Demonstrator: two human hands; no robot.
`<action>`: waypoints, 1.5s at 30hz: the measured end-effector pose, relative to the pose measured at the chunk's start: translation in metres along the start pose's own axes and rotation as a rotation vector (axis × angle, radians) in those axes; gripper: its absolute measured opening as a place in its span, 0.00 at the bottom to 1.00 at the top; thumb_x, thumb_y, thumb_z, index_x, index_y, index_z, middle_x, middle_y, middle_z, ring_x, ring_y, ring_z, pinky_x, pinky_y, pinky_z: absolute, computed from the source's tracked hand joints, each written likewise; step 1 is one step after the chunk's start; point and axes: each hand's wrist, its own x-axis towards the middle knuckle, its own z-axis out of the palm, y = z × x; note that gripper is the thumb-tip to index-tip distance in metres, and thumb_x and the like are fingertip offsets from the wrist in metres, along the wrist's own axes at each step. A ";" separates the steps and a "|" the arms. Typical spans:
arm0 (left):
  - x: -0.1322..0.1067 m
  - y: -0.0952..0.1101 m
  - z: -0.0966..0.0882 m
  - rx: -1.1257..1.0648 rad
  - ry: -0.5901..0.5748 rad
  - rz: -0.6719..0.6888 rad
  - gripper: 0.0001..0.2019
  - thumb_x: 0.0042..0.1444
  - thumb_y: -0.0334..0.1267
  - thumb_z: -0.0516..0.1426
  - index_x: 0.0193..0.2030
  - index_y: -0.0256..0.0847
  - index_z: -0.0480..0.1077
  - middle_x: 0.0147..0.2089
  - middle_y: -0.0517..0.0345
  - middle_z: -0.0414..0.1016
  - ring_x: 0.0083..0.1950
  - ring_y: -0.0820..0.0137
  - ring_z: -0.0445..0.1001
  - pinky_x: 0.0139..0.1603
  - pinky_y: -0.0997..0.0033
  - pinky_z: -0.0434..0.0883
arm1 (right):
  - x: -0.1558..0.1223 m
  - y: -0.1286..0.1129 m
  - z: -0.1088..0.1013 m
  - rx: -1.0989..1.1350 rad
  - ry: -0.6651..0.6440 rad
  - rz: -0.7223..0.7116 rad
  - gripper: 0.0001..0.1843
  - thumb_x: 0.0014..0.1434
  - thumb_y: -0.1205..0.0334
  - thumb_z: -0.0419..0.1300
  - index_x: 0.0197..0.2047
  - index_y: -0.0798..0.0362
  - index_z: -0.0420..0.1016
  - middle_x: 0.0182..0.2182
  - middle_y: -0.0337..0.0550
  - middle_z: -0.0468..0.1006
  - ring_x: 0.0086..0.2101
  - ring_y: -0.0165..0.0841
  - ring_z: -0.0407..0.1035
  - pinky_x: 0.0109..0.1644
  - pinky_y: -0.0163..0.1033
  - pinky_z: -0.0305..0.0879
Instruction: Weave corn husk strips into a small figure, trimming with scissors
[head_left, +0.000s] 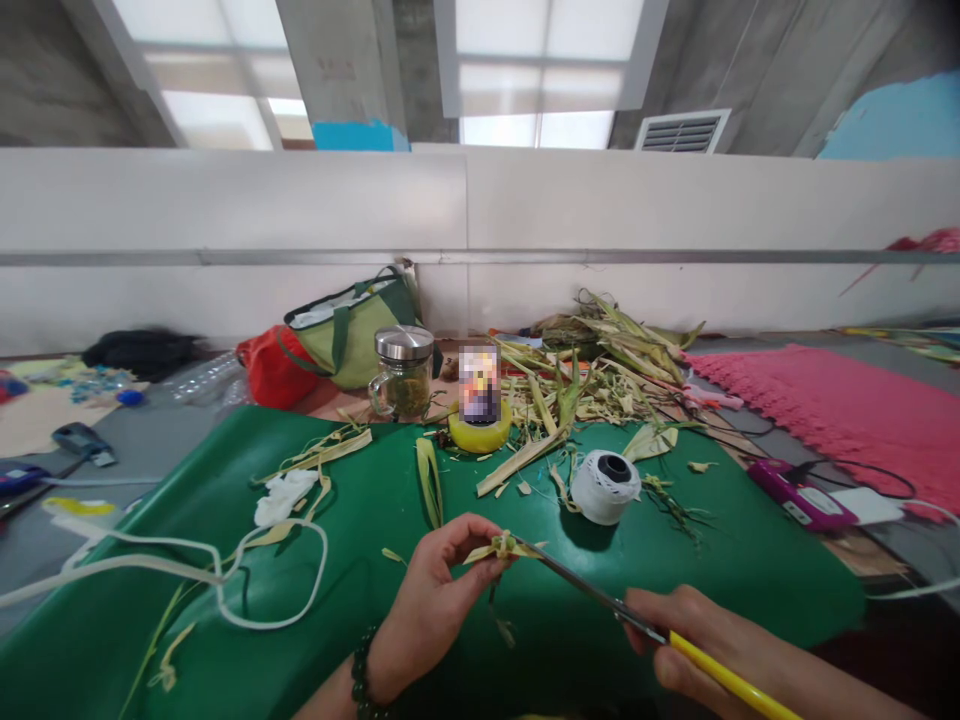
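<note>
My left hand [439, 585] is closed in a pinch on a small knotted piece of corn husk [504, 545], its pale ends sticking out to both sides. A dark thin strand dangles below it. From the right, my right hand [694, 625] grips a long, slim metal tool with a yellow handle [720, 672]; whether it is scissors or pliers I cannot tell. The tool's tip reaches the right end of the knotted husk. Beyond the hands, a spool of white thread [604, 487] and a folded green husk strip [429, 483] lie on the green mat [360, 560].
A phone [479, 385] with a blurred screen stands in a yellow tape roll [480, 430]. Behind are a glass mug [403, 372], a green bag [352, 335] and heaped husks [600, 365]. A white cable [225, 580] loops at left; a purple power strip [802, 495] lies right.
</note>
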 end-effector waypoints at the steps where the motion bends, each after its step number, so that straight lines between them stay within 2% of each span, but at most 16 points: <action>1: 0.000 0.000 0.000 -0.037 -0.009 -0.028 0.12 0.44 0.42 0.65 0.30 0.37 0.71 0.31 0.55 0.76 0.35 0.68 0.73 0.35 0.74 0.68 | 0.000 0.001 0.002 -0.001 0.003 0.018 0.31 0.58 0.34 0.44 0.31 0.52 0.73 0.25 0.42 0.74 0.26 0.32 0.66 0.30 0.34 0.61; 5: 0.002 -0.001 0.001 -0.179 -0.054 -0.112 0.15 0.40 0.42 0.68 0.29 0.37 0.69 0.28 0.58 0.76 0.34 0.69 0.75 0.36 0.74 0.69 | 0.002 0.017 0.005 -0.014 0.030 0.015 0.33 0.59 0.34 0.39 0.30 0.52 0.70 0.24 0.40 0.72 0.26 0.32 0.64 0.29 0.34 0.59; 8: 0.006 0.000 -0.002 -0.265 -0.058 -0.149 0.17 0.39 0.41 0.68 0.32 0.37 0.69 0.28 0.57 0.78 0.33 0.68 0.76 0.37 0.72 0.70 | 0.011 0.030 0.004 -0.120 0.055 0.057 0.28 0.59 0.36 0.42 0.31 0.51 0.67 0.22 0.39 0.71 0.23 0.33 0.64 0.27 0.34 0.56; 10: 0.011 0.001 -0.005 -0.302 -0.050 -0.170 0.19 0.38 0.40 0.69 0.35 0.37 0.70 0.30 0.56 0.79 0.32 0.68 0.77 0.36 0.72 0.71 | 0.019 0.033 0.005 -0.280 0.105 0.183 0.21 0.60 0.42 0.46 0.34 0.51 0.67 0.24 0.41 0.74 0.24 0.36 0.68 0.28 0.36 0.57; 13: 0.022 0.006 -0.012 -0.334 -0.058 -0.194 0.22 0.35 0.36 0.70 0.39 0.36 0.71 0.32 0.54 0.79 0.33 0.68 0.78 0.36 0.72 0.71 | 0.033 0.029 0.015 -0.508 0.098 0.312 0.11 0.59 0.59 0.51 0.42 0.52 0.71 0.30 0.47 0.78 0.30 0.42 0.73 0.31 0.38 0.61; 16: 0.034 0.009 -0.018 -0.344 -0.054 -0.207 0.23 0.33 0.34 0.71 0.39 0.36 0.70 0.32 0.54 0.80 0.32 0.68 0.78 0.36 0.72 0.71 | 0.047 0.026 0.030 -0.652 0.073 0.310 0.22 0.55 0.71 0.51 0.54 0.57 0.68 0.41 0.56 0.78 0.37 0.43 0.74 0.37 0.40 0.64; 18: 0.041 0.010 -0.021 -0.346 -0.030 -0.201 0.23 0.32 0.35 0.71 0.36 0.35 0.69 0.32 0.53 0.80 0.32 0.69 0.78 0.35 0.72 0.71 | 0.054 0.024 0.036 -0.721 0.092 0.288 0.28 0.54 0.74 0.51 0.60 0.60 0.63 0.45 0.60 0.75 0.41 0.44 0.73 0.40 0.40 0.65; 20: 0.046 0.009 -0.021 -0.350 0.001 -0.184 0.23 0.31 0.37 0.71 0.35 0.36 0.69 0.31 0.54 0.79 0.31 0.69 0.77 0.34 0.73 0.70 | 0.058 0.020 0.034 -0.754 0.112 0.274 0.30 0.52 0.74 0.54 0.60 0.60 0.63 0.45 0.60 0.76 0.43 0.47 0.72 0.41 0.42 0.66; 23: 0.048 0.007 -0.016 -0.329 0.000 -0.162 0.24 0.32 0.37 0.71 0.37 0.36 0.70 0.29 0.58 0.77 0.30 0.71 0.76 0.32 0.74 0.69 | 0.061 0.003 0.021 -0.576 0.169 0.176 0.24 0.54 0.67 0.58 0.56 0.55 0.69 0.42 0.57 0.77 0.40 0.46 0.72 0.39 0.43 0.67; 25: 0.047 0.004 -0.009 -0.312 -0.061 -0.145 0.23 0.33 0.36 0.71 0.37 0.36 0.69 0.27 0.61 0.75 0.28 0.72 0.75 0.32 0.74 0.69 | 0.069 -0.014 0.013 -0.237 0.280 -0.006 0.23 0.60 0.59 0.54 0.58 0.51 0.64 0.46 0.52 0.75 0.37 0.38 0.72 0.40 0.40 0.67; 27: 0.044 0.003 -0.001 -0.313 -0.124 -0.112 0.22 0.34 0.36 0.70 0.36 0.37 0.67 0.26 0.63 0.74 0.27 0.74 0.74 0.32 0.75 0.69 | 0.083 -0.029 0.008 0.124 0.343 -0.116 0.25 0.59 0.54 0.54 0.59 0.51 0.62 0.47 0.50 0.74 0.34 0.33 0.71 0.36 0.37 0.68; 29: 0.040 0.001 0.006 -0.327 -0.136 -0.062 0.21 0.36 0.36 0.70 0.35 0.38 0.66 0.25 0.65 0.73 0.27 0.75 0.72 0.30 0.77 0.69 | 0.100 -0.037 0.008 0.354 0.303 -0.202 0.18 0.54 0.53 0.59 0.45 0.55 0.73 0.37 0.46 0.77 0.32 0.32 0.70 0.34 0.35 0.67; 33: 0.025 -0.007 0.013 -0.245 -0.110 -0.064 0.18 0.35 0.40 0.70 0.30 0.36 0.67 0.24 0.64 0.72 0.24 0.76 0.71 0.27 0.78 0.69 | 0.123 -0.038 0.009 0.679 0.301 -0.169 0.16 0.47 0.51 0.65 0.29 0.56 0.74 0.21 0.37 0.73 0.22 0.28 0.66 0.27 0.33 0.63; 36: 0.011 -0.012 0.013 -0.182 -0.097 -0.089 0.17 0.37 0.43 0.69 0.28 0.34 0.69 0.27 0.58 0.75 0.26 0.71 0.75 0.30 0.75 0.71 | 0.122 -0.039 0.009 0.778 0.242 -0.108 0.17 0.42 0.49 0.67 0.25 0.56 0.73 0.16 0.34 0.70 0.18 0.25 0.64 0.23 0.32 0.61; 41: -0.003 -0.003 0.014 -0.083 -0.043 0.047 0.19 0.44 0.46 0.64 0.40 0.35 0.73 0.36 0.52 0.79 0.38 0.65 0.76 0.42 0.68 0.72 | 0.113 -0.049 0.014 0.718 0.248 -0.099 0.16 0.42 0.51 0.67 0.21 0.55 0.70 0.15 0.34 0.70 0.17 0.26 0.64 0.21 0.31 0.60; 45: -0.009 0.009 0.017 0.209 -0.007 0.195 0.13 0.50 0.44 0.59 0.30 0.34 0.75 0.29 0.53 0.77 0.35 0.66 0.73 0.37 0.72 0.70 | 0.106 -0.055 0.023 0.517 0.362 -0.154 0.12 0.44 0.56 0.65 0.21 0.54 0.70 0.16 0.36 0.71 0.18 0.27 0.65 0.21 0.31 0.59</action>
